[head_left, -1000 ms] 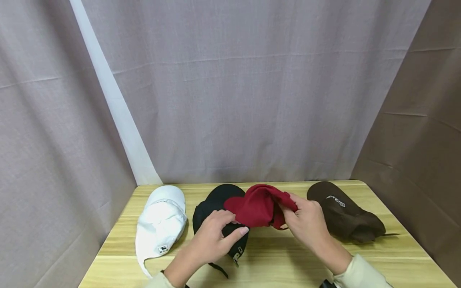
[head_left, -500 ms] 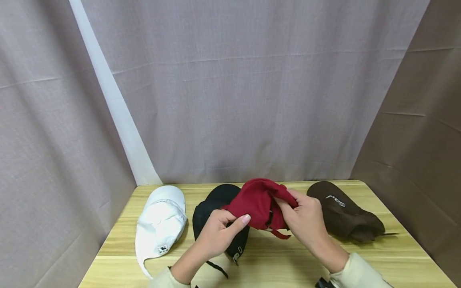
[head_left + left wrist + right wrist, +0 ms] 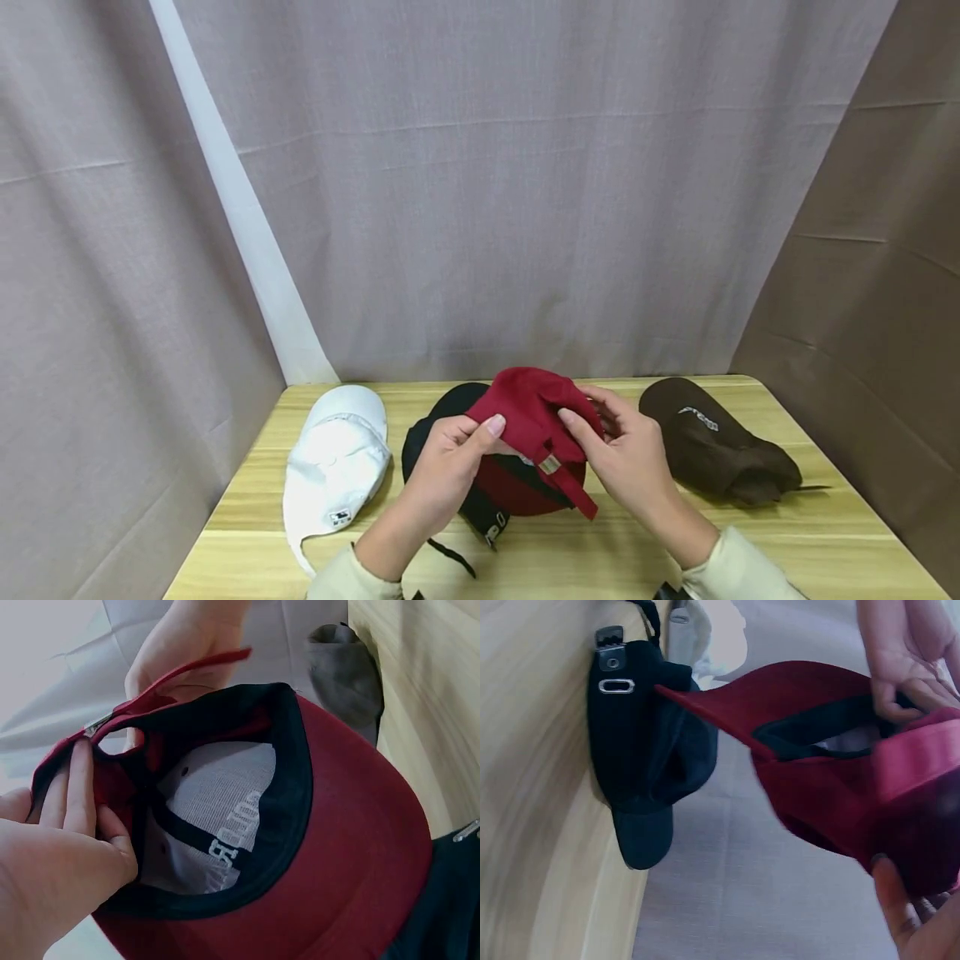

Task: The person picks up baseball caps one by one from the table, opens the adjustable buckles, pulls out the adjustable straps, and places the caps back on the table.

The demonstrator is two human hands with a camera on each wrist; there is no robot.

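Observation:
A red baseball cap (image 3: 525, 408) is held up over the table between both hands, its brim pointing down toward the wearer. My left hand (image 3: 442, 467) grips the left side of its back edge, thumb outside and fingers tucked inside the crown, as the left wrist view shows. On the other side my right hand (image 3: 633, 454) holds the crown, thumb on the near face and fingers behind. The back strap (image 3: 581, 500) dangles from a metal buckle (image 3: 550, 463). Inside the cap, the left wrist view shows a dark sweatband (image 3: 289, 787) and pale lettered backing (image 3: 225, 817).
Behind and below the red cap lies a black cap (image 3: 427, 429), partly covered in the head view. To its left is a white cap (image 3: 337, 458); a dark brown cap (image 3: 712, 442) lies at the right. Grey curtains (image 3: 525, 208) rise behind the wooden table (image 3: 240, 542).
The red cap has been turned: its brim, which pointed left, now faces down toward the wearer, and the buckle side shows. The left hand has shifted from the brim to the back edge.

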